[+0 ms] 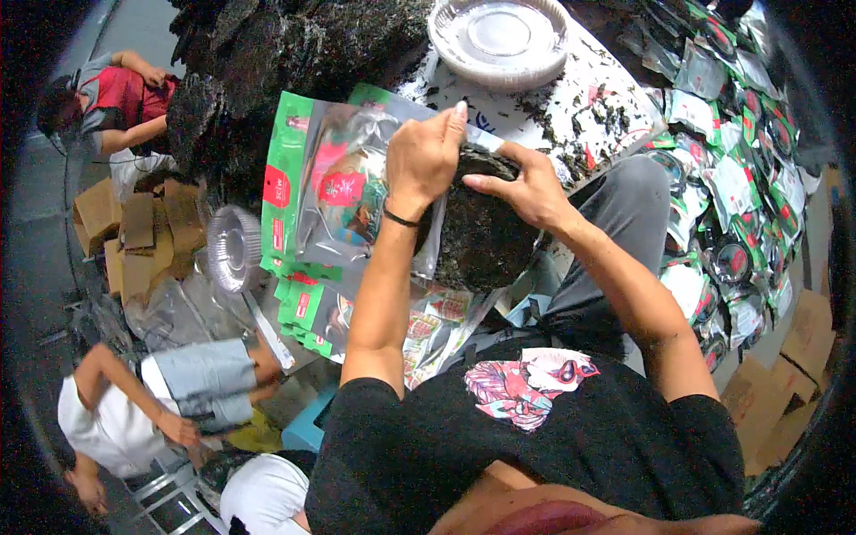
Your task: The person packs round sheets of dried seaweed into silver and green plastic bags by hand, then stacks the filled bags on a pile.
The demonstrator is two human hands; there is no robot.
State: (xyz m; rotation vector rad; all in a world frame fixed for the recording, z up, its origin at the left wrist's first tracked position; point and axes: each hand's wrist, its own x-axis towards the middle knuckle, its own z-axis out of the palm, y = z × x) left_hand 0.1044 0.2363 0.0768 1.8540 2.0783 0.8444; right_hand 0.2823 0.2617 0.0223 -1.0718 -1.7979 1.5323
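Observation:
Both hands are at a dark, flaky round of dried seaweed (489, 236) in front of my chest. My left hand (421, 162) is closed at its upper left edge, thumb pointing up. On the other side, my right hand (535, 189) grips the top edge between thumb and fingers. Under and beside my left wrist lies a stack of green-edged clear plastic bags (287, 169). The palm side of my left hand is hidden. Just beyond the hands, a clear round plastic tub (499, 36) stands on a white board (615, 62) strewn with dark flakes.
A large heap of dark dried seaweed (294, 53) rises at the far left. Filled packets (736, 196) pile up on the right. Cardboard boxes (156, 227) and another plastic tub (234, 250) are at left, more cardboard (776, 401) at lower right. Several co-workers (116, 410) are at left.

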